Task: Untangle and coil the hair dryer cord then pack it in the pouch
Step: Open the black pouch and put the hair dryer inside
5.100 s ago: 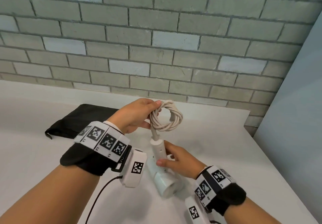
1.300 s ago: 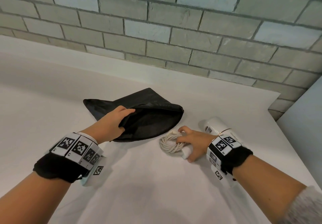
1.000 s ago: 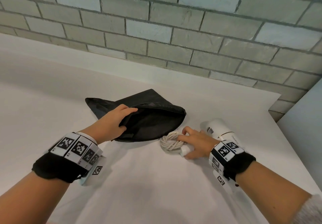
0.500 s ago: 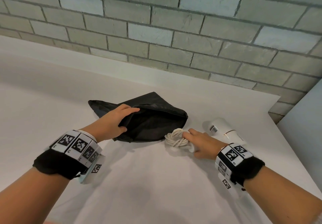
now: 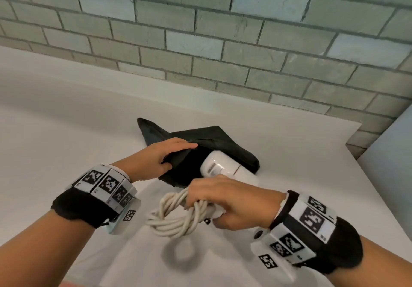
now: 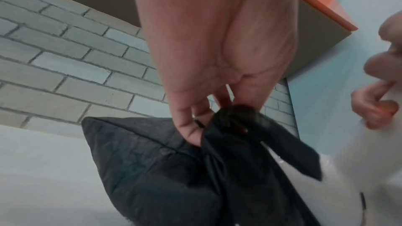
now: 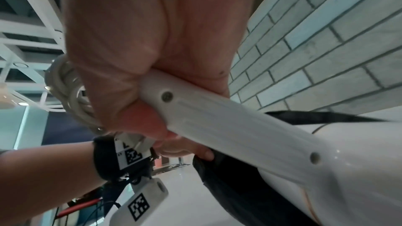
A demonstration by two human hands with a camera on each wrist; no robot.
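Observation:
A black fabric pouch (image 5: pixel 225 146) lies on the white table (image 5: pixel 66 130) with its mouth facing me. My left hand (image 5: pixel 156 159) pinches the upper lip of the pouch (image 6: pixel 152 161) and holds the mouth open. My right hand (image 5: pixel 231 202) grips the handle of the white hair dryer (image 5: pixel 223 168) together with the coiled cream cord (image 5: pixel 176 217), lifted off the table. The dryer's head sits just inside the pouch mouth. In the right wrist view my fingers wrap the hair dryer handle (image 7: pixel 217 118), and the cord coil (image 7: pixel 69 92) bunches behind my right hand.
A grey brick wall (image 5: pixel 223 41) runs along the back of the table. The table's right edge (image 5: pixel 374 186) ends near a pale blue panel (image 5: pixel 396 153). Bare white tabletop stretches to the left and in front.
My right hand lifted the dryer and coiled cord off the table and brought the dryer's head into the pouch mouth. The left hand has raised the pouch's lip wider.

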